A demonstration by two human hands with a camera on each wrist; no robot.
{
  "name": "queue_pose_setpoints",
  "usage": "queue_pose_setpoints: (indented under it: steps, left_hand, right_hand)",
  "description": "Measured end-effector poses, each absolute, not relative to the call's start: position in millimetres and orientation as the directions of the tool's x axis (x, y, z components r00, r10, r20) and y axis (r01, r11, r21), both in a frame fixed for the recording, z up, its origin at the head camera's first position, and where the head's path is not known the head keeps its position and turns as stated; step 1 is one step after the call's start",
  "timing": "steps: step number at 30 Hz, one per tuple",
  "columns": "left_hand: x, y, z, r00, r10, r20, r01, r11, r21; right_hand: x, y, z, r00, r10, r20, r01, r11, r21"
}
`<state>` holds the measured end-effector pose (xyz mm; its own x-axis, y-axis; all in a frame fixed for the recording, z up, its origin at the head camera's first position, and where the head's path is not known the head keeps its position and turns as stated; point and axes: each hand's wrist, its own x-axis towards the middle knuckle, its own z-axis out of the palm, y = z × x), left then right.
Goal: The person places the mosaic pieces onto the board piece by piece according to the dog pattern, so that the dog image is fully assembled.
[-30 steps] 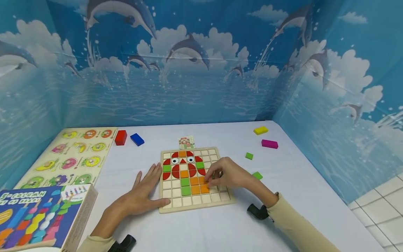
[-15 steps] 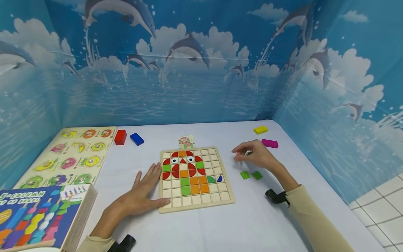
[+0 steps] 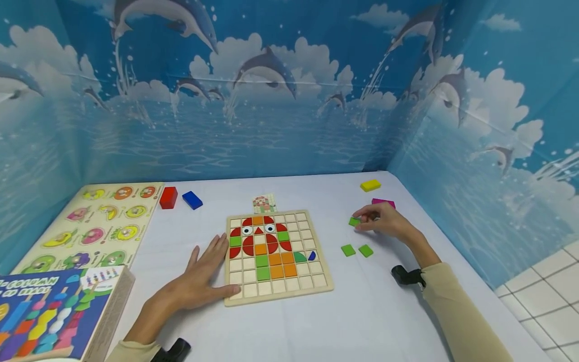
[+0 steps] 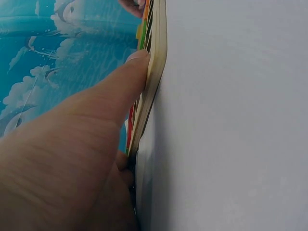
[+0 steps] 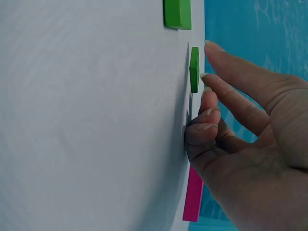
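Two hands are well apart: the left hand lies flat with straight fingers against the left edge of the puzzle board, while the right hand touches a green square tile with its fingertips (not clearly pinching it) on the white surface, right of the board, nearer this hand.

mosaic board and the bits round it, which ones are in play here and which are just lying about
In use:
mosaic board, steadied by the left hand
green tile at the right hand fingertips
two spare green tiles
pattern card behind the board

Lying about:
red block
blue block
yellow block
pink block
fruit peg puzzle
bead game box
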<state>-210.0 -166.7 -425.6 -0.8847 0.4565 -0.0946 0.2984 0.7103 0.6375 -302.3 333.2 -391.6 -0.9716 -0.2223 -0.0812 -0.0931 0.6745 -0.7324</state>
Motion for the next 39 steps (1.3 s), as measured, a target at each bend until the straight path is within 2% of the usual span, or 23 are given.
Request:
queue_pose_setpoints:
  steps: [8,20,32,39]
  left_hand:
    - [-209.7,-165.9,-420.6,-0.884,0.454,-0.116,0.288,0.722,0.629]
    - [-208.8,-165.8,-419.9,-0.880,0.467,-0.092,0.302,0.698,0.650]
    - [-205.7,-165.8,-419.7,-0.882,0.453,-0.132,0.273,0.719,0.640]
    - [-207.7,-165.4,-418.2,-0.880,0.454,-0.136,0.276,0.724,0.632]
  right_hand:
    - [-302.9,330.0,-392.3,-0.981,-0.168,-0.099,-0.052,0.713,-0.699]
    - [-299.3,320.7,-387.7,-0.983,-0.161,-0.086,-0.067,0.756,-0.651]
    - [-297.9,314.8,-386.8,-0.988,-0.155,-0.028,-0.104,0.773,-0.626]
    - [-296.2,302.4,-378.7,-0.968,-0.248,-0.025,-0.170,0.730,-0.662]
